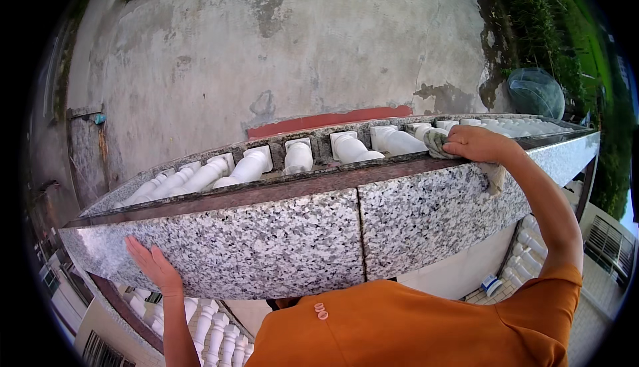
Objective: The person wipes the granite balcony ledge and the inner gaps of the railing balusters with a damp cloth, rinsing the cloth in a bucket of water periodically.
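Observation:
A speckled granite railing top [279, 237] runs across the view before me, with a dark seam near its middle. My right hand [474, 143] grips a greyish cloth [437, 145] at the railing's far edge. Part of the cloth hangs below my wrist over the granite. My left hand [155, 263] lies flat on the left part of the railing top, fingers extended, holding nothing. Along the outer side, the dark reddish edge strip [234, 193] borders the granite above white balusters [298, 155].
Far below lies a concrete yard [319, 52] with a red strip [329, 121] near the balustrade's foot. A rounded netted object [536, 93] stands by green plants [534, 27] at right. Behind the railing, a blue-and-white container [491, 285] sits on the tiled floor near more balusters [524, 252].

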`<state>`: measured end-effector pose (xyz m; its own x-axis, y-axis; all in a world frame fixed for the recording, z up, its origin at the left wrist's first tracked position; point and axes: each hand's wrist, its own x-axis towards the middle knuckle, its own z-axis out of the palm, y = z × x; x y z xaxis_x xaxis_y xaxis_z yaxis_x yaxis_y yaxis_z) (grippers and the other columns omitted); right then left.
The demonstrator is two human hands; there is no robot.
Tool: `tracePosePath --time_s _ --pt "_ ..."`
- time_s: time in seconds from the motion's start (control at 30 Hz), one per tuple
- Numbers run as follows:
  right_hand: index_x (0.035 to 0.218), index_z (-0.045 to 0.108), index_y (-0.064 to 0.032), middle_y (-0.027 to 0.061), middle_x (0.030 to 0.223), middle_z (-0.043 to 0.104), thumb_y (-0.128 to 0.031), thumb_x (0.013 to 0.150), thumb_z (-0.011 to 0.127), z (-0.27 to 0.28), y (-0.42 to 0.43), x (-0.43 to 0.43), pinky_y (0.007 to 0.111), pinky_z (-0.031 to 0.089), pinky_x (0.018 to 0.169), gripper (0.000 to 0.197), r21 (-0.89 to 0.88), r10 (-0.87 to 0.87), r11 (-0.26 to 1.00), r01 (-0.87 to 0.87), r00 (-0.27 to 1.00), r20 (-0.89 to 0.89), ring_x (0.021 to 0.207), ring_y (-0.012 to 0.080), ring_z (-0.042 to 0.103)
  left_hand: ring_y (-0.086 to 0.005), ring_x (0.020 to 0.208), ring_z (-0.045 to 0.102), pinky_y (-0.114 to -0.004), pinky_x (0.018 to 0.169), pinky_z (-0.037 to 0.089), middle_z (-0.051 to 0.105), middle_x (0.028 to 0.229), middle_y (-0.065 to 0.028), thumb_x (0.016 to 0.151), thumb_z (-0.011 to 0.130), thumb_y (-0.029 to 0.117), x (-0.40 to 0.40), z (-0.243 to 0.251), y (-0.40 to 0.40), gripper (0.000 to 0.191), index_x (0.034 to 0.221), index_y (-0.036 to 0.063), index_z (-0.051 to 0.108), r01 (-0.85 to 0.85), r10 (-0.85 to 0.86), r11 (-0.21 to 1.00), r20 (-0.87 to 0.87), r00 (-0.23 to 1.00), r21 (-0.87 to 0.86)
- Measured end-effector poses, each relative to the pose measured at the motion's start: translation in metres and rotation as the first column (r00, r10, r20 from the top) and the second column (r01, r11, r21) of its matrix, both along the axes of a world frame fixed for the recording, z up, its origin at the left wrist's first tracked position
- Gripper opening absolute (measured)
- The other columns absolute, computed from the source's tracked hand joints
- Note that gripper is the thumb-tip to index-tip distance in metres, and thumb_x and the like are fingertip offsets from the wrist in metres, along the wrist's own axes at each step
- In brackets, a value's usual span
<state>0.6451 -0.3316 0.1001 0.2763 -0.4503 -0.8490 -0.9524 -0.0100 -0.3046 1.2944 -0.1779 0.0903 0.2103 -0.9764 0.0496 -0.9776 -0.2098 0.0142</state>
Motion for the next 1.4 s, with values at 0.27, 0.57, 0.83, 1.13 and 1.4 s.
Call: tracePosePath --time_s 0.27,0.57,0.83,1.13,1.4 --pt "0.117 0.056 -0.02 0.0166 0.098 0.053 -0.03 0.086 0.045 -0.067 -0.017 0.165 0.04 0.044 0.079 0.034 -0.124 0.368 0.925 -0.36 0.763 0.532 0.093 0.0317 0.053 -0.0364 0.13 0.018 -0.041 0.106 0.013 0.021 0.139 -0.0232 0.09 0.033 0.021 -0.008 0.0 -0.003 0.051 0.134 -0.0038 0.023 0.001 -0.003 0.999 -0.046 0.999 -0.038" --pt "0.109 0.057 -0.0096 0.0187 0.094 0.059 -0.028 0.082 0.053 -0.076 -0.025 0.342 0.04 0.045 0.078 0.033 -0.135 0.119 0.991 -0.024 0.641 0.758 0.092 0.0329 0.056 -0.0354 0.13 0.019 -0.041 0.106 0.013 0.023 0.139 -0.022 0.091 0.03 0.022 -0.007 0.0 -0.011 0.051 0.134 -0.004 0.024 0.001 -0.003 0.999 -0.053 0.999 -0.044" --pt "0.107 0.056 -0.0044 0.0164 0.1 0.057 -0.029 0.084 0.056 -0.088 -0.023 0.168 0.036 0.041 0.082 0.034 0.154 0.005 0.972 -0.178 0.671 0.741 0.094 0.0298 0.053 -0.0349 0.13 0.018 -0.04 0.107 0.011 0.023 0.14 -0.0215 0.092 0.03 0.024 0.0 -0.002 -0.004 0.051 0.134 -0.0044 0.024 0.008 -0.013 0.999 -0.09 0.996 -0.049" --pt "0.091 0.06 -0.0029 0.0173 0.087 0.058 -0.021 0.075 0.063 -0.006 -0.012 -0.119 0.039 0.042 0.073 0.024 0.115 0.067 0.992 -0.042 0.974 -0.215 0.082 0.0319 0.055 -0.0346 0.131 0.017 -0.041 0.106 0.012 0.022 0.14 -0.0221 0.092 0.03 0.025 0.002 -0.004 -0.004 0.052 0.134 -0.0043 0.023 0.0 -0.003 0.999 -0.071 0.998 -0.04" --pt "0.103 0.062 -0.0129 0.0137 0.084 0.055 -0.023 0.078 0.06 -0.038 -0.01 0.003 0.037 0.041 0.077 0.028 0.0 0.07 0.997 -0.074 0.947 0.313 0.084 0.0299 0.052 -0.0374 0.129 0.02 -0.043 0.106 0.014 0.024 0.138 -0.0241 0.09 0.032 0.022 -0.01 0.002 -0.008 0.051 0.133 -0.0052 0.024 0.003 -0.004 0.999 -0.024 1.0 -0.037"
